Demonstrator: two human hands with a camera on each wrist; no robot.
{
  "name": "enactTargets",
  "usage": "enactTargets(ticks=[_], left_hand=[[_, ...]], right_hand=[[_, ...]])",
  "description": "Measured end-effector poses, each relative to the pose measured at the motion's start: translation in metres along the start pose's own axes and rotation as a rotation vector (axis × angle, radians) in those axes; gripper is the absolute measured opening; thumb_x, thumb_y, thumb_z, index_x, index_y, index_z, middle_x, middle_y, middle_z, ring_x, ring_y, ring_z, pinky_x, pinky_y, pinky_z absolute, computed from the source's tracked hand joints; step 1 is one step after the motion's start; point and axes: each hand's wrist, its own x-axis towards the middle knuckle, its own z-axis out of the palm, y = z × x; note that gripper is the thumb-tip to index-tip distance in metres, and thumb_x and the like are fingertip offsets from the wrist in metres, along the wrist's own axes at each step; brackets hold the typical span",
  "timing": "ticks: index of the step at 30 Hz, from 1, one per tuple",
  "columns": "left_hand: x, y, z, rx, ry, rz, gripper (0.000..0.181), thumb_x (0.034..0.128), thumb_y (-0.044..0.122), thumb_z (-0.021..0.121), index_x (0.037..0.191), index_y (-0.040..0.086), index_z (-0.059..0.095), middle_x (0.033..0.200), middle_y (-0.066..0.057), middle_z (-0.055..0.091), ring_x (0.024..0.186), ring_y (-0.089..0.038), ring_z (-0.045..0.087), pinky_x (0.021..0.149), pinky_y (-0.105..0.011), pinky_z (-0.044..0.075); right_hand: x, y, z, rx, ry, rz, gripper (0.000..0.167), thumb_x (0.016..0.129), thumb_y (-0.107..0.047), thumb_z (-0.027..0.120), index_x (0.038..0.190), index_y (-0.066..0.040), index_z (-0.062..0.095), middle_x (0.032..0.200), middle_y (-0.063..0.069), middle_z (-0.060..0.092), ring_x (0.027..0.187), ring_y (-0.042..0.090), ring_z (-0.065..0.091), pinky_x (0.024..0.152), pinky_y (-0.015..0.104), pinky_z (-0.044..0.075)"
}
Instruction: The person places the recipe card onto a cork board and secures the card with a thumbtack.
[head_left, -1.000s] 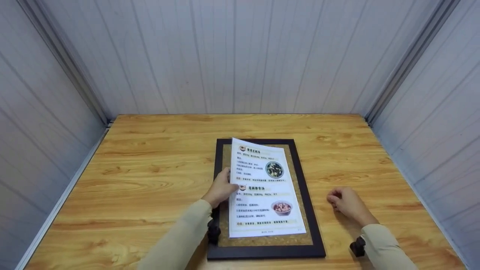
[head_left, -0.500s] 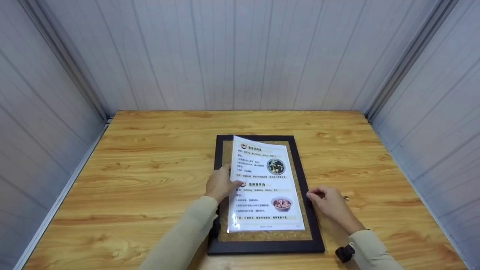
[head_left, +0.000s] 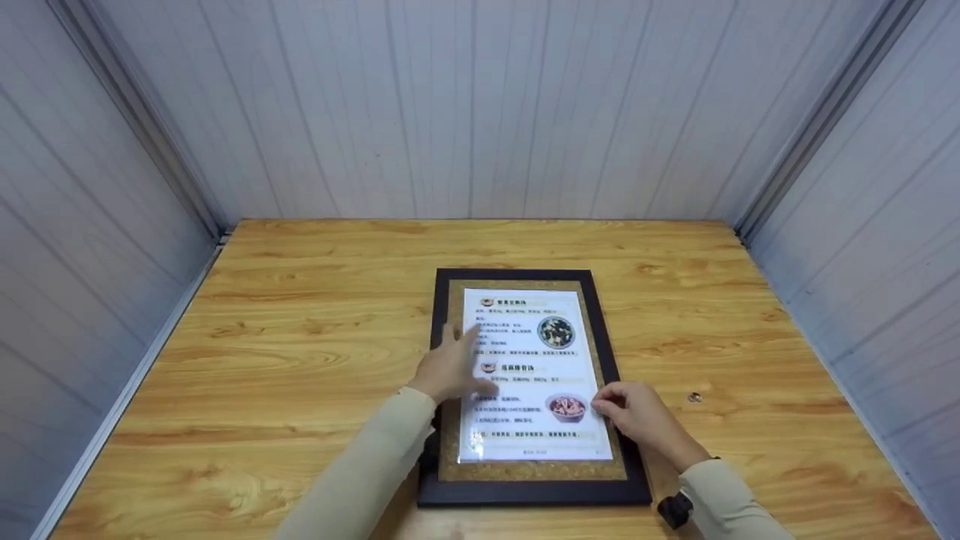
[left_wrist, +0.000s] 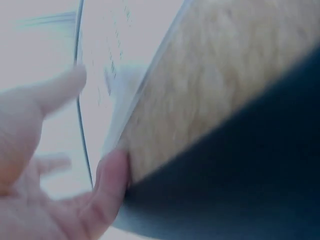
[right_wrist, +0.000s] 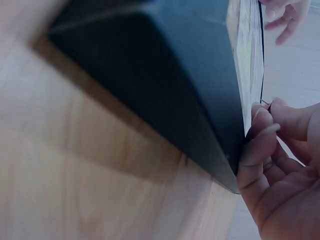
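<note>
A printed recipe sheet (head_left: 525, 352) with two soup pictures lies on a cork board (head_left: 517, 471) with a black frame (head_left: 532, 493). My left hand (head_left: 450, 369) is at the sheet's left edge, fingers spread and blurred; in the left wrist view a fingertip is by the cork near the frame. At the sheet's right edge is my right hand (head_left: 637, 414), thumb and forefinger pinched together. Between them the right wrist view shows the thin tip of a small thumbtack (right_wrist: 265, 102); most of it is hidden.
A few small shiny pieces (head_left: 695, 397), too small to make out, lie on the wooden table (head_left: 315, 322) right of the board. Pale panel walls (head_left: 480, 112) enclose the table at the back and both sides.
My right hand has moved left from the table onto the board's right side, uncovering the small shiny pieces. The sheet has settled flatter and straighter, and my left hand's fingers have spread.
</note>
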Motion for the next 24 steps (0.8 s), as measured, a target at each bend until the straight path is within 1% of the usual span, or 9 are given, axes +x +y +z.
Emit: enactTargets(ticks=[2, 3, 5, 7, 9, 11, 18, 24], left_hand=[[-0.0019, 0.0006, -0.0011, 0.05, -0.086, 0.07, 0.112, 0.0658, 0.045, 0.091, 0.157, 0.018, 0.032, 0.163, -0.023, 0.007, 0.125, -0.047, 0.049, 0.1, -0.05, 0.043], [-0.0026, 0.0009, -0.0014, 0.077, -0.123, 0.1, 0.111, 0.0649, 0.047, 0.091, 0.156, 0.019, 0.034, 0.163, -0.021, 0.005, 0.129, -0.048, 0.045, 0.103, -0.051, 0.04], [-0.0035, 0.0017, -0.0016, 0.11, -0.174, 0.145, 0.108, 0.0646, 0.049, 0.091, 0.155, 0.019, 0.038, 0.164, -0.02, 0.006, 0.135, -0.051, 0.036, 0.107, -0.053, 0.035], [-0.004, 0.0023, -0.0016, 0.134, -0.203, 0.153, 0.106, 0.0648, 0.049, 0.091, 0.153, 0.02, 0.041, 0.163, -0.019, 0.01, 0.135, -0.052, 0.034, 0.108, -0.055, 0.033], [-0.0041, 0.0032, -0.0024, 0.15, -0.217, 0.141, 0.103, 0.0654, 0.048, 0.091, 0.153, 0.022, 0.042, 0.163, -0.018, 0.013, 0.137, -0.053, 0.03, 0.109, -0.056, 0.03], [-0.0044, 0.0028, -0.0032, 0.152, -0.22, 0.129, 0.103, 0.0655, 0.046, 0.091, 0.153, 0.022, 0.042, 0.163, -0.018, 0.013, 0.137, -0.053, 0.03, 0.109, -0.056, 0.03], [-0.0044, 0.002, -0.004, 0.151, -0.224, 0.115, 0.104, 0.0652, 0.046, 0.091, 0.153, 0.023, 0.041, 0.163, -0.017, 0.013, 0.138, -0.053, 0.027, 0.11, -0.057, 0.027], [-0.0043, 0.0026, -0.003, 0.154, -0.232, 0.119, 0.104, 0.0663, 0.048, 0.09, 0.154, 0.023, 0.04, 0.164, -0.017, 0.012, 0.139, -0.052, 0.027, 0.111, -0.056, 0.026]], right_hand=[[0.001, 0.0001, -0.0003, -0.015, -0.001, -0.005, 0.009, 0.094, -0.007, 0.067, 0.087, -0.005, 0.073, 0.078, 0.001, 0.066, 0.062, 0.012, 0.054, 0.055, 0.026, 0.047], [0.0015, 0.0003, -0.0005, -0.023, -0.003, -0.006, 0.009, 0.094, -0.007, 0.068, 0.087, -0.005, 0.073, 0.078, 0.001, 0.066, 0.063, 0.012, 0.053, 0.055, 0.026, 0.046], [0.0026, 0.0006, -0.0003, -0.04, -0.003, -0.014, 0.009, 0.093, -0.006, 0.069, 0.085, -0.005, 0.073, 0.078, 0.0, 0.066, 0.063, 0.013, 0.053, 0.055, 0.026, 0.046], [0.0036, 0.0002, 0.0001, -0.046, -0.009, -0.021, 0.009, 0.092, -0.006, 0.069, 0.085, -0.006, 0.074, 0.079, 0.0, 0.067, 0.064, 0.013, 0.053, 0.056, 0.026, 0.045], [0.0048, -0.0001, 0.0009, -0.055, -0.012, -0.03, 0.009, 0.092, -0.007, 0.07, 0.085, -0.006, 0.075, 0.079, 0.0, 0.068, 0.065, 0.013, 0.053, 0.057, 0.026, 0.045], [0.0062, -0.0009, 0.0025, -0.063, -0.015, -0.039, 0.009, 0.092, -0.007, 0.07, 0.085, -0.006, 0.075, 0.079, 0.0, 0.068, 0.066, 0.013, 0.053, 0.059, 0.026, 0.044], [0.008, -0.003, 0.0042, -0.065, -0.016, -0.028, 0.009, 0.092, -0.008, 0.071, 0.084, -0.007, 0.076, 0.08, 0.0, 0.069, 0.067, 0.013, 0.053, 0.06, 0.026, 0.044], [0.0068, -0.0028, 0.0039, -0.074, -0.024, -0.018, 0.009, 0.091, -0.007, 0.07, 0.085, -0.007, 0.076, 0.081, 0.0, 0.069, 0.068, 0.013, 0.055, 0.06, 0.027, 0.045]])
